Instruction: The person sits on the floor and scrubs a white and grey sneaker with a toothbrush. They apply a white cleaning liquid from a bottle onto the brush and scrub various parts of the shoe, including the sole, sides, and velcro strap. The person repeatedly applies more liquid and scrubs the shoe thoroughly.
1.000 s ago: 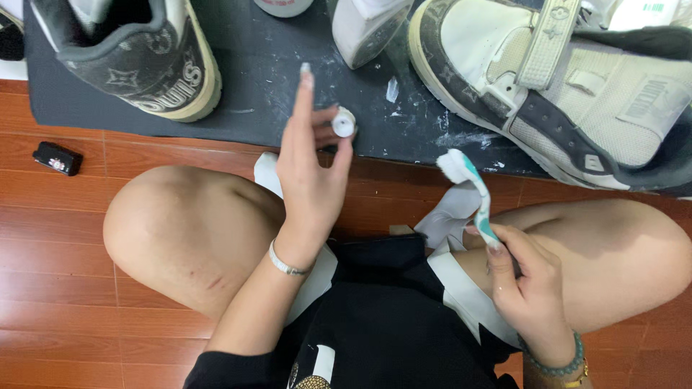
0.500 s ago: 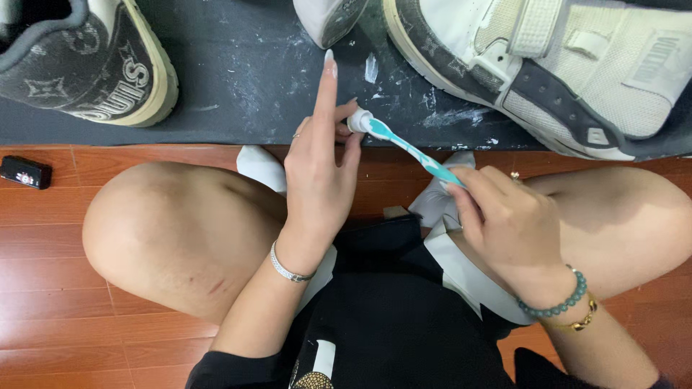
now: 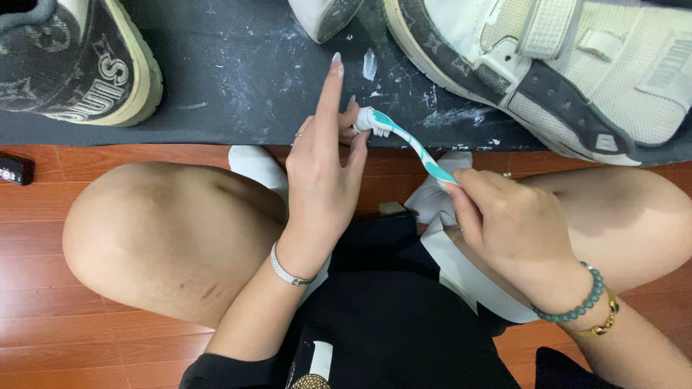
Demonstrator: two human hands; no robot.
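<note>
The left hand [image 3: 321, 169] was raised above the knees with its index finger extended straight up and the remaining fingers curled together around a small object at the fingertips; the object was mostly hidden, so its kind could not be told. The right hand [image 3: 508, 223] had thumb and fingers clamped on the handle of a toothbrush [image 3: 404, 140], slim moulded plastic in teal and white. The white bristled head lay against the left hand's fingertips, just in front of the mat edge.

Judged step: loading the bristles from whatever the left hand held. The next move would call for keeping the head level so nothing drops onto the lap.

A dark mat [image 3: 238, 72], matt and smeared with white streaks, lay on a reddish wooden plank floor [image 3: 43, 346]. On it stood 1 white sneaker [image 3: 577, 79] with mesh panels, a strap and dark grey trim, and 1 black sneaker [image 3: 79, 61] with a cream rubber sole. A small black device [image 3: 14, 169] lay on the floor at far left.
</note>
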